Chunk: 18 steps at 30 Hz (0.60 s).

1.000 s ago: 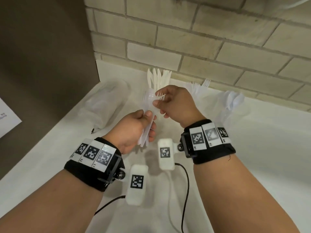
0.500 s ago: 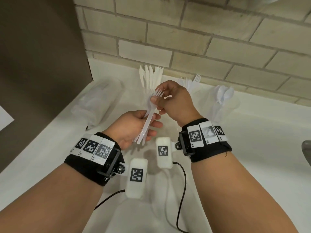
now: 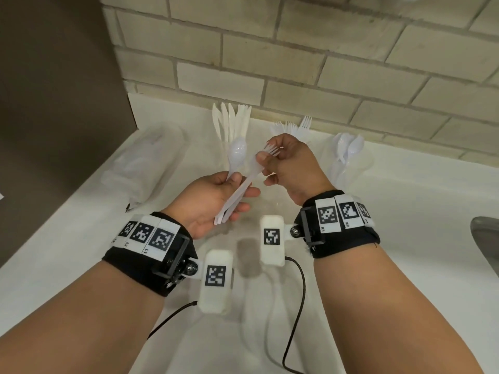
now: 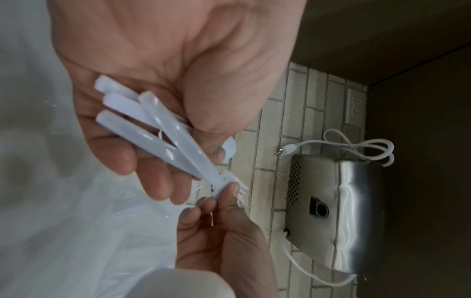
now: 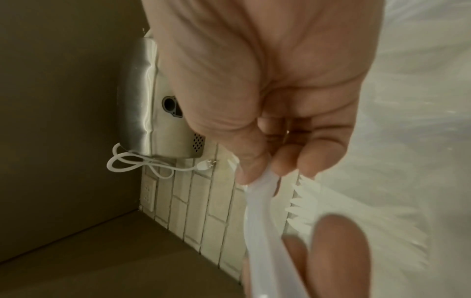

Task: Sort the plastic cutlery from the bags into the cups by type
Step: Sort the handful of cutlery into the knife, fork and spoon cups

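Observation:
My left hand [image 3: 232, 193] grips a small bundle of white plastic cutlery [image 4: 163, 131] by the handles; a spoon [image 3: 237, 151] sticks up out of it. My right hand [image 3: 266, 157] pinches the head of a white fork [image 3: 271, 150] from that bundle, its handle still lying across my left fingers [image 4: 158, 181]. At the back by the brick wall stand three clear cups: one with knives [image 3: 232, 122], one with forks [image 3: 293, 129], one with spoons [image 3: 348, 147]. In the right wrist view the fork's neck [image 5: 260, 193] runs out from between thumb and fingertips.
A clear plastic bag [image 3: 143, 168] lies on the white counter [image 3: 405, 225] at the left, beside a dark panel [image 3: 54, 90]. A metal sink edge [image 3: 486, 238] shows at the far right. A steel appliance [image 4: 339, 211] with a loose white cord hangs on the wall.
My right hand has drawn the fork to the right, away from the spoon, so its tines now stand clear of the bundle. My left hand keeps its grip.

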{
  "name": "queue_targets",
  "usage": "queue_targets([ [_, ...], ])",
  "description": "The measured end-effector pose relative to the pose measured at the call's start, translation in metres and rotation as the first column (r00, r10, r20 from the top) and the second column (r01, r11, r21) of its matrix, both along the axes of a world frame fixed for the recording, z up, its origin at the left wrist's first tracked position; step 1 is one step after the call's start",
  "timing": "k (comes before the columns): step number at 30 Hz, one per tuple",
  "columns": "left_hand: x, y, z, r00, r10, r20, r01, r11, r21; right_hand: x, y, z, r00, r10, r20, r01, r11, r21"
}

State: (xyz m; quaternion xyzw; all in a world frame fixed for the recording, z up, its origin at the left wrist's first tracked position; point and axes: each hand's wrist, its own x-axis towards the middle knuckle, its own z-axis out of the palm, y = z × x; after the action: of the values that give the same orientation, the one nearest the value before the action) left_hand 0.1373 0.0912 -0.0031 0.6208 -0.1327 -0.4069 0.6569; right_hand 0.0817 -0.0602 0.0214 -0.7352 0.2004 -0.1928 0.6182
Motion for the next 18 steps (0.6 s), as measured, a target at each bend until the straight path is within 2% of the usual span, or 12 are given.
queue_targets([
  [3,0.000,-0.002,-0.002,0.997,0.072,0.009,-0.072,0.997,-0.002,-0.007,-0.011,0.012,0.998,-0.057,0.037,0.060,0.993,-0.100],
  [5,0.003,-0.003,-0.004,0.989,0.149,0.026,-0.150,0.988,0.038,-0.009,-0.028,0.027,0.979,-0.159,0.130,0.183,0.963,-0.200],
  [6,0.005,-0.003,-0.005,0.983,0.179,0.039,-0.181,0.981,0.064,-0.009,-0.039,0.036,0.955,-0.223,0.195,0.270,0.927,-0.262],
  [8,0.008,-0.003,-0.008,0.974,0.212,0.077,-0.220,0.968,0.118,-0.005,-0.063,0.050,0.886,-0.321,0.335,0.442,0.803,-0.400],
  [10,0.011,-0.002,-0.011,0.971,0.215,0.104,-0.229,0.962,0.149,0.004,-0.082,0.054,0.840,-0.350,0.414,0.532,0.681,-0.503],
  [13,0.012,-0.002,-0.011,0.978,0.181,0.105,-0.194,0.972,0.134,0.020,-0.099,0.042,0.863,-0.340,0.372,0.505,0.588,-0.632],
  [16,0.012,-0.002,-0.010,0.984,0.127,0.125,-0.143,0.981,0.129,0.031,-0.106,0.021,0.923,-0.314,0.224,0.374,0.584,-0.720],
  [18,0.013,-0.001,-0.010,0.985,0.111,0.134,-0.128,0.984,0.127,0.036,-0.109,0.008,0.938,-0.340,0.068,0.266,0.581,-0.769],
])
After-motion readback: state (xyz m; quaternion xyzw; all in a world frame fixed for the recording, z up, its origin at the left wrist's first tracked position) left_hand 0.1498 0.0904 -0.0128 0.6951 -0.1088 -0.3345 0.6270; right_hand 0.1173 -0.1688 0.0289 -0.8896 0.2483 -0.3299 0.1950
